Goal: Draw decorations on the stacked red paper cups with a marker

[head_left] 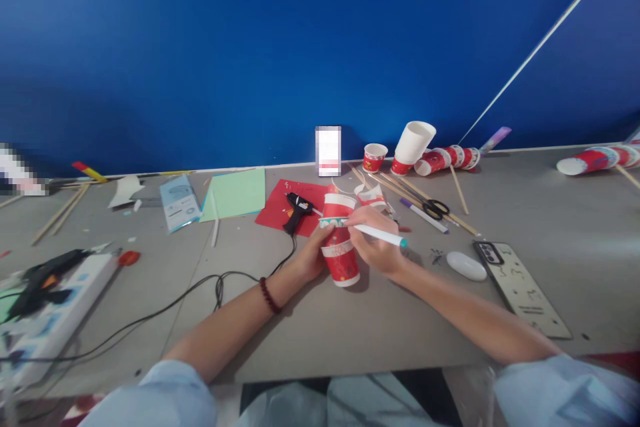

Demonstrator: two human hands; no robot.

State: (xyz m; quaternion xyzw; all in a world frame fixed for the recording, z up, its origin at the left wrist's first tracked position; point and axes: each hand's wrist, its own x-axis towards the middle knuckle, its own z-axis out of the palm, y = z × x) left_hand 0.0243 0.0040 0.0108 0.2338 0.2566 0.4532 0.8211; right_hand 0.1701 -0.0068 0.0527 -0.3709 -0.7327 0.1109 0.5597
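Note:
My left hand (314, 252) is wrapped round red paper cups (341, 255) joined rim to rim, held upright on the grey table (350, 327). A bead bracelet sits on that wrist. My right hand (373, 241) pinches a white marker with a teal cap (383, 235), laid across the cups where they meet, its tip against the rim band. Both hands touch the cups.
A black glue gun (297, 211) lies on red paper (280, 210) behind the cups, its cord trailing left. Green paper (237, 193), scissors (434, 208), wooden sticks, a purple marker, more cups (414, 145), a white case (466, 265) and a phone (520, 288) lie around. A power strip (55, 300) sits at left.

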